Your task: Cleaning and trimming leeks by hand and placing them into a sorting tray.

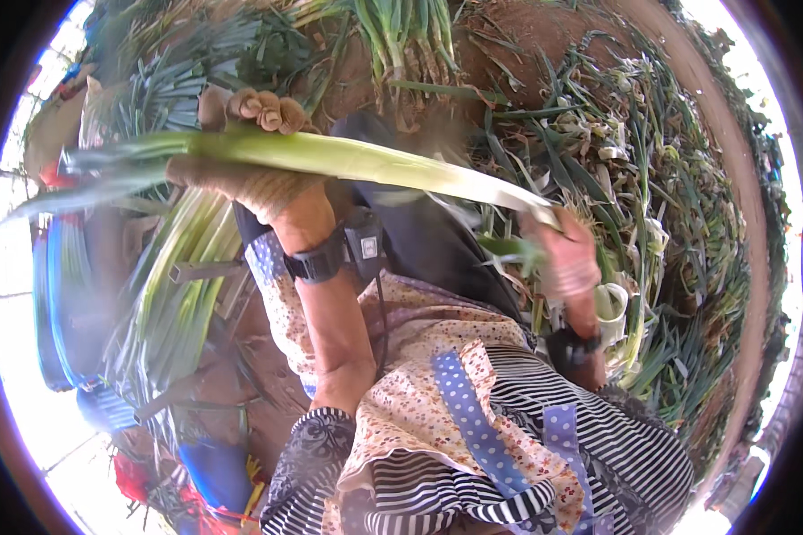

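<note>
A long leek (366,162) lies across in front of me, its green leaves to the left and its white root end to the right. My left hand (250,183), in a brown glove, is closed round its green part, fingers over the far side and thumb along the near side. At the root end is my right hand (569,259), bare and smeared by motion, so its finger grip is unclear. A blurred green leaf piece (513,248) shows beside the right hand; whether it is held I cannot tell.
Trimmed leaves and peelings (616,152) heap up on the right. A bunch of leeks (406,40) lies on the soil ahead. More leeks (174,294) rest at my left by a metal bar (207,270). Blue (214,473) and red items (132,477) lie at lower left.
</note>
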The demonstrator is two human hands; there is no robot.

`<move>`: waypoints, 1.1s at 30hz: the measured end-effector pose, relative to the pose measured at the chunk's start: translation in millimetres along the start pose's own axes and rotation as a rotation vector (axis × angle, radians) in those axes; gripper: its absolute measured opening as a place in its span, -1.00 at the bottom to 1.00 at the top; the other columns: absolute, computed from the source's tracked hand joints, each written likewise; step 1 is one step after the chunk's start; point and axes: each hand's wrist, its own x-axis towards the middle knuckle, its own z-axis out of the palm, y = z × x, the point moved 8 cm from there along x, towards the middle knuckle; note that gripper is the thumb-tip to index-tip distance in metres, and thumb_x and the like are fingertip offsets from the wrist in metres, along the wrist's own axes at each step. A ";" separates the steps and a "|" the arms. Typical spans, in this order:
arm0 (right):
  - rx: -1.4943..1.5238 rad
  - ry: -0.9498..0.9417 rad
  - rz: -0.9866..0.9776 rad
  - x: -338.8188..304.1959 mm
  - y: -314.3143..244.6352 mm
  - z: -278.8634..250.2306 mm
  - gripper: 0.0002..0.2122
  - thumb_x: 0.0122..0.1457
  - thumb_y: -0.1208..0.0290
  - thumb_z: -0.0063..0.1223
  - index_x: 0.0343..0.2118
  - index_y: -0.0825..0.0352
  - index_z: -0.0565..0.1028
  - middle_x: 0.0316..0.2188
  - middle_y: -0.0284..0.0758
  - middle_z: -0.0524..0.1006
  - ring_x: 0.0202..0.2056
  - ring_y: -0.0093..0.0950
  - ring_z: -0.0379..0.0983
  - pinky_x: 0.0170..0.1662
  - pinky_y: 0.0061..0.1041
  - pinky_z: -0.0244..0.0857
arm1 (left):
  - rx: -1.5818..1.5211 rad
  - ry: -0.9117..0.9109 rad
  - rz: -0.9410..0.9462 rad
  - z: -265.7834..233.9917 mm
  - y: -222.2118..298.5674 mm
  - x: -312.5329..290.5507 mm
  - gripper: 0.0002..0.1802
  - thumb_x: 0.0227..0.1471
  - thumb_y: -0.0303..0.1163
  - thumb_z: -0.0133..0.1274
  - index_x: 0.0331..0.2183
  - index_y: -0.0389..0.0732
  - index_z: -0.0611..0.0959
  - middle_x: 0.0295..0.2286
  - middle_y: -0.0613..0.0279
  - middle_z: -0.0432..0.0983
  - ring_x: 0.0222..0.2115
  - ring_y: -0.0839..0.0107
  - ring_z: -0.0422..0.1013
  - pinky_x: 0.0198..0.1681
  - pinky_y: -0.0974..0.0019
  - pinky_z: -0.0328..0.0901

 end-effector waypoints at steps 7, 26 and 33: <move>-0.471 0.245 0.984 -112.8 249.1 -122.8 -0.48 -0.05 0.01 0.12 -0.10 0.30 0.45 -0.19 -0.15 0.49 -0.24 -0.20 0.46 -0.15 -0.32 0.32 | -0.224 -0.256 -0.057 6.5 -5.7 9.6 -0.14 -0.24 0.43 -0.04 -0.15 -0.13 0.52 -0.52 0.19 0.49 -0.60 0.49 0.31 -0.62 0.45 0.15; 0.171 -0.453 0.265 34.7 -4.0 57.6 -0.42 -0.16 0.20 0.35 -0.06 0.38 0.43 -0.26 -0.25 0.54 -0.23 -0.45 0.47 -0.13 -0.49 0.32 | -0.105 0.132 -0.161 21.3 -22.9 -1.7 -0.13 -0.43 0.18 0.31 -0.14 -0.24 0.55 -0.48 0.27 0.43 -0.46 0.47 0.30 -0.39 0.36 0.22; 0.555 -0.403 0.121 42.8 13.8 74.2 -0.35 -0.22 0.34 0.39 0.00 0.39 0.36 -0.31 -0.31 0.50 -0.28 -0.56 0.42 -0.19 -0.56 0.32 | -0.069 0.124 -0.177 7.1 -44.7 -9.4 -0.63 -0.07 -0.14 0.21 -0.30 -0.19 0.54 -0.52 0.29 0.40 -0.51 0.48 0.30 -0.40 0.40 0.22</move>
